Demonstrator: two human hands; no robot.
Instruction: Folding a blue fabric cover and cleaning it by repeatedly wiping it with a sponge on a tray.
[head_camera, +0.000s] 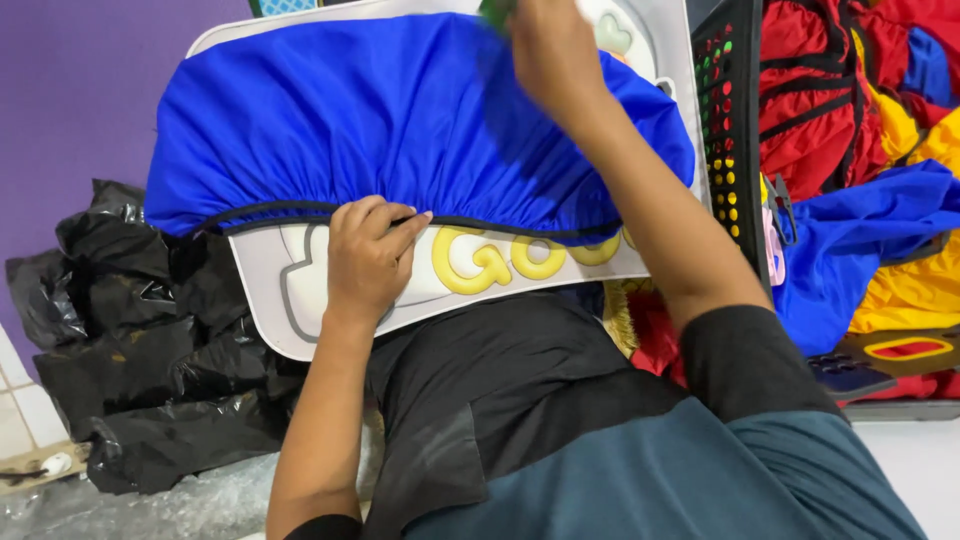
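A blue gathered fabric (400, 120) is spread over a grey board (300, 300) on the lap. Its black-trimmed hem (500, 225) is pinned flat by the left hand (368, 255), fingers curled. The right hand (555, 55), blurred, is closed on something green (495, 12), above the cloth.

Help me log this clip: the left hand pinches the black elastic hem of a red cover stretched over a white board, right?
Not quite. The head view shows the cover is blue, not red. The left hand does pinch its black elastic hem over the white board.
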